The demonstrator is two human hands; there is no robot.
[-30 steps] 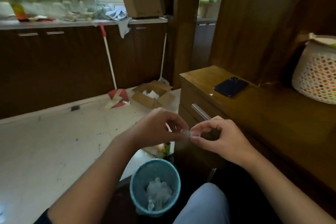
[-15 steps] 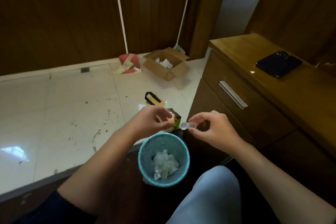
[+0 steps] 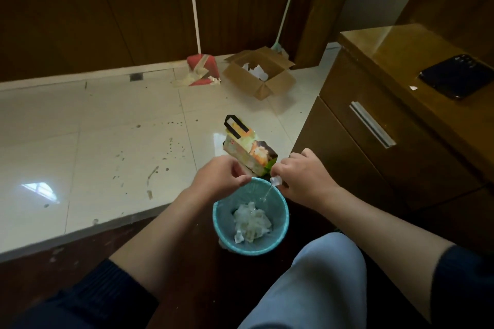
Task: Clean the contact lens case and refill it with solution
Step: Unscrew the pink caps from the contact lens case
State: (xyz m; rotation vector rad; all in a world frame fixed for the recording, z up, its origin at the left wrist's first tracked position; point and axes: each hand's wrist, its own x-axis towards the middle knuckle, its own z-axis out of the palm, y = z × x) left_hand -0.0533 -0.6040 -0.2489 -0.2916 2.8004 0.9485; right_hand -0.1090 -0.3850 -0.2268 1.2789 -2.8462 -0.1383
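My left hand [image 3: 222,179] is curled up at the bin's [image 3: 222,229] 11 o'clock rim; can't tell what it's pinching. My right hand [image 3: 304,179] pinches the clear lens case [image 3: 275,181] at 1 o'clock, liquid [image 3: 267,193] trickling into the bin.

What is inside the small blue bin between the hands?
The blue bin holds crumpled white tissue on a thin liner. Anything beneath the tissue is covered and cannot be seen.

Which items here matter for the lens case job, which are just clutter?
In use: lens case pinched by right hand, liquid draining into blue bin; left hand curled.
Clutter: phone, cardboard box, paper bag, red dustpan.
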